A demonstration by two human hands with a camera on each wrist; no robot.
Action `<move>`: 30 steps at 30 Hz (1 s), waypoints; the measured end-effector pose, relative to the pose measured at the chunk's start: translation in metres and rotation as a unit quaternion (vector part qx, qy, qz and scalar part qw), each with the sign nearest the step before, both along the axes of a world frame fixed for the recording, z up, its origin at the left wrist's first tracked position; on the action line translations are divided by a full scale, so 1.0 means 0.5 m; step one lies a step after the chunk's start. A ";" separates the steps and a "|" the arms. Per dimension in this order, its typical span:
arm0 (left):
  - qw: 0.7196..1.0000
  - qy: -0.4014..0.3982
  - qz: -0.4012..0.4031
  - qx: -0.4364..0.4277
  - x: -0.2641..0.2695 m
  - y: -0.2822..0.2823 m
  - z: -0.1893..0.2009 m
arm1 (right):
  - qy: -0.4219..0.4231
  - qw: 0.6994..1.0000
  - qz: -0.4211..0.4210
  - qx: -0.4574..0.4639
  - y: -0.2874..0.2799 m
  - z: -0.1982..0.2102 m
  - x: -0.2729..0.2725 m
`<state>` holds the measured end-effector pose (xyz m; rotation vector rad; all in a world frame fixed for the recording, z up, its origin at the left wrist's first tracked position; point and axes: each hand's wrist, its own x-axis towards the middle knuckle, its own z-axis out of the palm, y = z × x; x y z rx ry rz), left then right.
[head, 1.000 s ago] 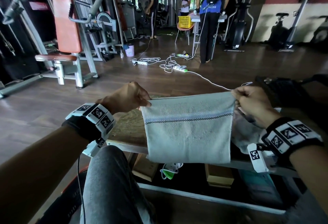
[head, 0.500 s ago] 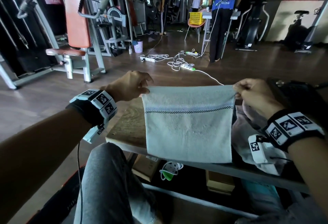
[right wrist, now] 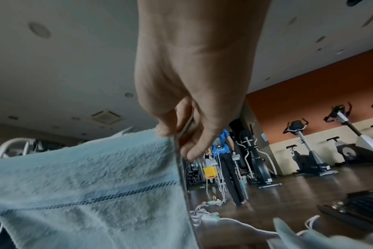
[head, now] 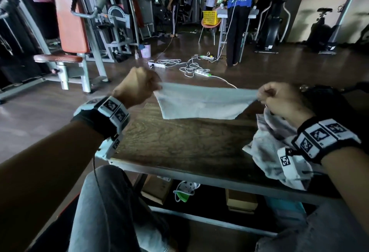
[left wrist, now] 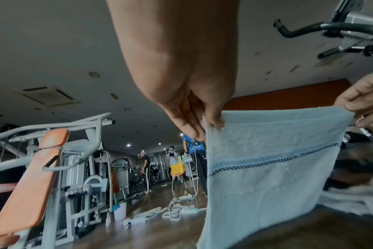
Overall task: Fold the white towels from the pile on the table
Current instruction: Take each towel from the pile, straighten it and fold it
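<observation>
A white towel with a thin dark stripe hangs stretched between my two hands above the far part of the wooden table. My left hand pinches its upper left corner, thumb and fingers closed on the cloth. My right hand pinches the upper right corner. The towel hangs doubled, its lower edge close to the tabletop. A crumpled pile of white towels lies on the table under my right wrist.
The table's near metal edge sits above my knees. Boxes lie on a shelf below it. Gym machines stand at left, cables cross the floor ahead, and several people stand beyond. A dark object lies at the table's far right.
Both hands have carried the towel forward and away from me over the table, so it now hangs over the far part instead of over the near edge.
</observation>
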<state>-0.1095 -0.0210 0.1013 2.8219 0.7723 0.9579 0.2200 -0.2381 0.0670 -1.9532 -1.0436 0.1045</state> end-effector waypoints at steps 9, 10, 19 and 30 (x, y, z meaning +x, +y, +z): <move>0.915 0.331 -0.057 -0.222 -0.086 -0.061 -0.224 | 0.004 0.915 0.206 -0.346 -0.130 -0.163 -0.067; 0.906 0.353 -0.051 -0.229 -0.088 -0.067 -0.228 | 0.016 0.909 0.202 -0.365 -0.133 -0.170 -0.072; 0.927 0.300 -0.024 -0.224 -0.077 -0.032 -0.279 | 0.030 0.955 0.155 -0.251 -0.077 -0.243 -0.065; 0.959 0.104 0.097 -0.245 0.051 0.095 -0.370 | -0.065 0.973 0.003 -0.221 0.098 -0.322 -0.002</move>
